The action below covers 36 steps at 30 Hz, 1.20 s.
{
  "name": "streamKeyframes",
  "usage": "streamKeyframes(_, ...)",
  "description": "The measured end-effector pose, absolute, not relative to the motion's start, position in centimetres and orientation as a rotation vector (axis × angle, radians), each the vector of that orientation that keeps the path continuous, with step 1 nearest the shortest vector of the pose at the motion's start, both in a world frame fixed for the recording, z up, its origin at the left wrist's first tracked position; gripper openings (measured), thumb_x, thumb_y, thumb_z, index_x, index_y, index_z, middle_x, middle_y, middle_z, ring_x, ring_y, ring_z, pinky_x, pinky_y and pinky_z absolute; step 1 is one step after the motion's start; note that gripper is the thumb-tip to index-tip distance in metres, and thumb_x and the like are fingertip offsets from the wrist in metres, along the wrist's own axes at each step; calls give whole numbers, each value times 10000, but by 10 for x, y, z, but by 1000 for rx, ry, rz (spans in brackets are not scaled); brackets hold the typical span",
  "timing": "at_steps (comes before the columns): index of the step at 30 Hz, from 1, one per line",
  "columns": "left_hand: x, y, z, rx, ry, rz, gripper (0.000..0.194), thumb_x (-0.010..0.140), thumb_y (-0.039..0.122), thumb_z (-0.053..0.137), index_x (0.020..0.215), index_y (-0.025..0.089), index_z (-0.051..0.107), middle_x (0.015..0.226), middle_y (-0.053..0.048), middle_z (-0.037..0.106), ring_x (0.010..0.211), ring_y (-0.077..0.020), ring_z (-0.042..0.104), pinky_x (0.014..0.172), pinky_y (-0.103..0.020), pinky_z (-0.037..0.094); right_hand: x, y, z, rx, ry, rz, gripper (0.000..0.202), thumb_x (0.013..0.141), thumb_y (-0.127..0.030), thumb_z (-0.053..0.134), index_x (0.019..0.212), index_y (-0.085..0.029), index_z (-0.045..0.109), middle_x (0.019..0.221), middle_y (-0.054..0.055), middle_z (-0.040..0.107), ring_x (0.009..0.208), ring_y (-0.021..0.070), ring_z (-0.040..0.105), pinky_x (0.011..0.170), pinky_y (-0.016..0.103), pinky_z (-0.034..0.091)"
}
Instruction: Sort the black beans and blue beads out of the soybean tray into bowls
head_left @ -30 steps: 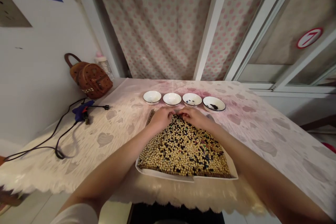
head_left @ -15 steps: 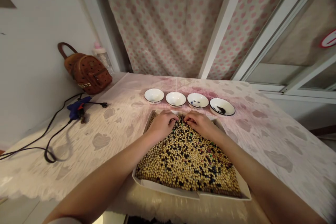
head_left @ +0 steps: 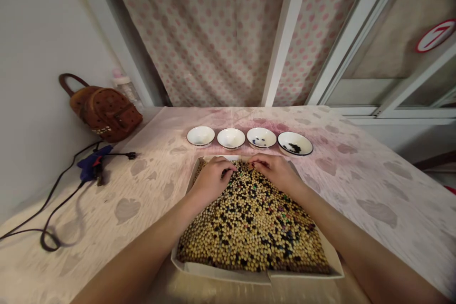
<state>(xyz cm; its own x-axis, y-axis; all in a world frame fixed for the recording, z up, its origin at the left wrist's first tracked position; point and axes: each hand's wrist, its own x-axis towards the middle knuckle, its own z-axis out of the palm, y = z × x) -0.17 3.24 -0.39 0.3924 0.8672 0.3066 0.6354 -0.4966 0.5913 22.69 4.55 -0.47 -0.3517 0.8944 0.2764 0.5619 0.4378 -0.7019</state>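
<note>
A shallow white cardboard box [head_left: 221, 271] is filled with small round pieces [head_left: 249, 218], mostly tan-yellow, mixed with black and a few green, red and blue ones. Whether they are beans or beads I cannot tell. My left hand [head_left: 214, 174] rests at the far left of the pile, fingers curled in, thumb and forefinger close together. Opposite it, my right hand [head_left: 275, 169] is bent at the far right of the pile, its fingertips drawn together. Anything inside either hand is too small or hidden to name.
Beyond the box stand several white dark-rimmed bowls; one bowl [head_left: 261, 131] holds a few blue pieces, another [head_left: 295, 137] a dark clump with some green. At left are a blue glue gun [head_left: 93, 162] with cable, a brown backpack [head_left: 107, 113] and a bottle [head_left: 125, 86].
The view has shifted, so the box and bowls appear slightly lower and farther left. Both hands stay at the far end of the pile, with fingers still curled.
</note>
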Motion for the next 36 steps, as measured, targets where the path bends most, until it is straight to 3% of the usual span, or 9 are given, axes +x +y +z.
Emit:
streamKeyframes(6,-2,33,-5,2283,1275,850,224,876,63,574,948,207,729,1011,-46,712,1028,-217,631,955,-386,499,232,46,-2,-1169,-2006,602,207,873,-183,526,1003,-233,680,943,12,739,828,177,676,765,308,511)
streamKeyframes(11,-2,33,-5,2286,1276,854,211,879,72,574,944,198,730,1004,-51,708,1005,-215,634,935,-385,507,278,65,5,-1444,-1815,134,208,881,-229,510,995,-208,683,828,49,722,700,201,639,673,311,464)
streamKeyframes(14,-2,32,-4,2297,1260,852,206,887,84,571,945,198,732,991,-49,712,1003,-215,635,929,-382,510,314,80,-4,-1691,-1748,-161,259,836,-182,511,1032,-172,680,839,98,716,747,246,638,684,336,450)
streamKeyframes(19,-2,31,-3,2303,1266,823,207,897,95,567,952,201,736,995,-47,726,1004,-217,639,918,-382,516,338,91,-22,-1803,-1859,-279,236,830,-188,518,969,-150,706,827,132,718,798,282,636,729,372,465)
streamKeyframes(23,-2,32,-2,2304,1265,825,206,888,88,579,957,198,738,1000,-43,732,978,-211,645,897,-370,519,314,80,-7,-1633,-1876,-216,214,850,-205,513,905,-160,715,946,135,717,852,270,642,776,378,482)
streamKeyframes(26,-2,32,-3,2305,1249,826,202,881,86,589,956,199,739,996,-40,734,968,-208,650,890,-363,522,281,62,11,-1374,-2038,185,200,867,-229,528,947,-201,709,924,68,722,797,215,651,730,333,503)
streamKeyframes(28,-3,33,-4,2309,1239,828,197,882,92,593,960,199,739,1001,-38,735,974,-209,651,896,-365,521,260,49,15,-1207,-2201,349,208,877,-199,513,949,-219,707,973,49,719,881,210,653,807,346,505)
streamKeyframes(33,-3,34,-7,2325,1235,833,196,883,93,593,960,200,739,998,-35,736,977,-208,652,909,-372,517,233,37,-2,-1088,-2387,403,294,898,-155,504,1135,-225,663,1158,74,663,1110,234,593,967,405,471)
streamKeyframes(36,-3,34,-7,2335,1234,838,198,882,90,592,949,207,737,993,-30,736,969,-203,653,904,-367,520,230,42,-13,-1080,-2434,367,274,907,-166,518,1146,-207,647,1170,98,632,1134,251,565,986,429,459)
